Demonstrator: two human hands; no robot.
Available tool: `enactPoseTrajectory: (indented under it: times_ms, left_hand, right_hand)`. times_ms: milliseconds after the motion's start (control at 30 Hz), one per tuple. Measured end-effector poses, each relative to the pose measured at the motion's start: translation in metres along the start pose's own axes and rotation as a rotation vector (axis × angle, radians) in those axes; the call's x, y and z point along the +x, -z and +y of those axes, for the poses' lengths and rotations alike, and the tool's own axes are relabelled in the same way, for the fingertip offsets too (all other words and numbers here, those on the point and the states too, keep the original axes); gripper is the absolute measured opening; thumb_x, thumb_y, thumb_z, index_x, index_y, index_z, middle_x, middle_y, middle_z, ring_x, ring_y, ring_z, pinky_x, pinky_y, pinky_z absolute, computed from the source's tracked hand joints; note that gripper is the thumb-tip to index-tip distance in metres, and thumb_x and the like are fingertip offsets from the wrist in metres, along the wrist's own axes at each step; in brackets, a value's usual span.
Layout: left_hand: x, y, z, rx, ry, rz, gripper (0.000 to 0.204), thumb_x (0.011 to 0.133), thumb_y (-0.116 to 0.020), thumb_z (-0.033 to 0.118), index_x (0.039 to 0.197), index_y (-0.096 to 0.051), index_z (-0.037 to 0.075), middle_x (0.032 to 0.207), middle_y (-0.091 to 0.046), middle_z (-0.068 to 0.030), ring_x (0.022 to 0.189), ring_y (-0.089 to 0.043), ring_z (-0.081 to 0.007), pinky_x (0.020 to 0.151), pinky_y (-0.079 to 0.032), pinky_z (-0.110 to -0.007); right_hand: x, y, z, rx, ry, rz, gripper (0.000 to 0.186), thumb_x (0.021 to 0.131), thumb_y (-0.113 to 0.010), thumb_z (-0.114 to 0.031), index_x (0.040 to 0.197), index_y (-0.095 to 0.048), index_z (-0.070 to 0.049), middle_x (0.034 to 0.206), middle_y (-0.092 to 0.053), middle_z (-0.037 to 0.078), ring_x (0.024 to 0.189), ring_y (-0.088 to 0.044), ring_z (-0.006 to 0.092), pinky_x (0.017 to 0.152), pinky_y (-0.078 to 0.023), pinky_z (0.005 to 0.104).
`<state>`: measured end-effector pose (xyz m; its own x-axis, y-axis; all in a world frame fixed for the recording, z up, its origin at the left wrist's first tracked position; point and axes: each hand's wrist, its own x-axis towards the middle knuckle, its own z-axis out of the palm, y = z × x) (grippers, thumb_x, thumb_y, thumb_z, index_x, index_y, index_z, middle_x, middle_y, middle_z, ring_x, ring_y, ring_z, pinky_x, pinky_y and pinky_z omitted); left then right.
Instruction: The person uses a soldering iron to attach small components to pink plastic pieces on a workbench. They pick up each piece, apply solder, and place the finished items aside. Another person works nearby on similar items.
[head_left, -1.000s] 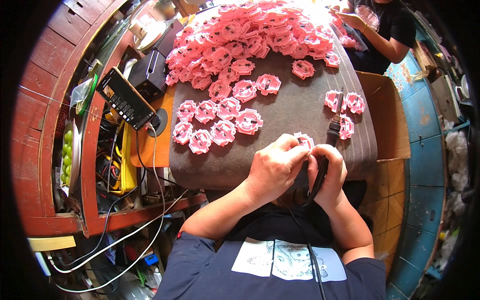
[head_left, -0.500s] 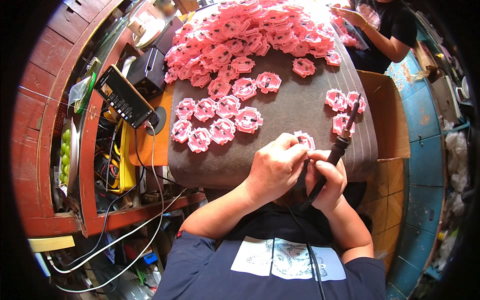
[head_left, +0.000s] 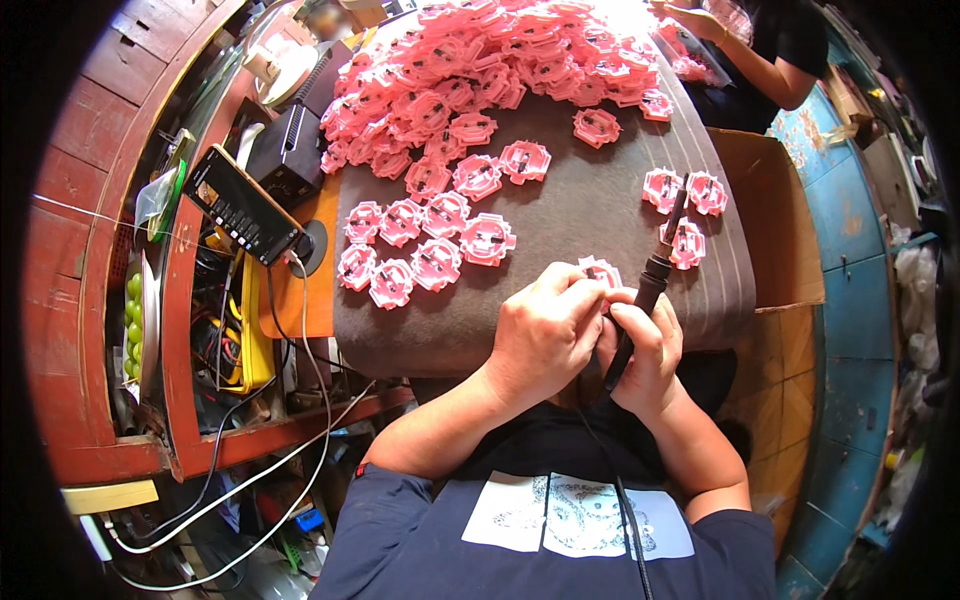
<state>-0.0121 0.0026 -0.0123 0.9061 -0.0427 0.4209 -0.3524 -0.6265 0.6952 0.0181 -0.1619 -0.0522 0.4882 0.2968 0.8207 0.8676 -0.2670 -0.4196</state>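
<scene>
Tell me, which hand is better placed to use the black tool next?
Probably the right hand: it holds the black tool, while the left hand pinches a pink piece.

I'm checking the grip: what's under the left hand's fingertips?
A pink part pokes out beyond the left hand; its covered portion, and how it's pinched, cannot be seen.

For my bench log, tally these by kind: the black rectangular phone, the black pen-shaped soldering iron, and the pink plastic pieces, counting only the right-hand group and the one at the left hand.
Pink plastic pieces: 4 (3 grouped right, 1 at the left hand)
Black pen-shaped soldering iron: 1
Black rectangular phone: 1
Total: 6
</scene>
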Motion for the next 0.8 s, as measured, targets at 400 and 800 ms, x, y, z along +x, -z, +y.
enactPoseTrajectory:
  times_ms: [400,800]
  left_hand:
    - [0.006,0.006,0.001,0.007,0.051,-0.075,0.014,0.088,-0.076,0.000,0.102,-0.076,0.004,0.098,-0.073,-0.0143,0.086,-0.074,-0.0317,0.077,-0.059,-0.039]
    - [0.006,0.006,-0.001,-0.018,0.022,-0.045,0.017,0.086,-0.075,-0.003,0.101,-0.074,0.004,0.091,-0.068,-0.0121,0.076,-0.070,-0.0269,0.069,-0.056,-0.036]
  right_hand:
    - [-0.014,0.052,-0.006,0.053,0.018,-0.043,0.040,0.103,-0.068,-0.022,0.136,-0.056,-0.001,0.097,-0.071,0.016,0.075,-0.067,0.0306,0.068,-0.053,0.0434]
    - [-0.021,0.079,-0.026,0.096,-0.032,-0.092,0.030,0.097,-0.072,-0.023,0.117,-0.066,-0.001,0.084,-0.062,0.012,0.067,-0.060,0.0281,0.060,-0.049,0.0397]
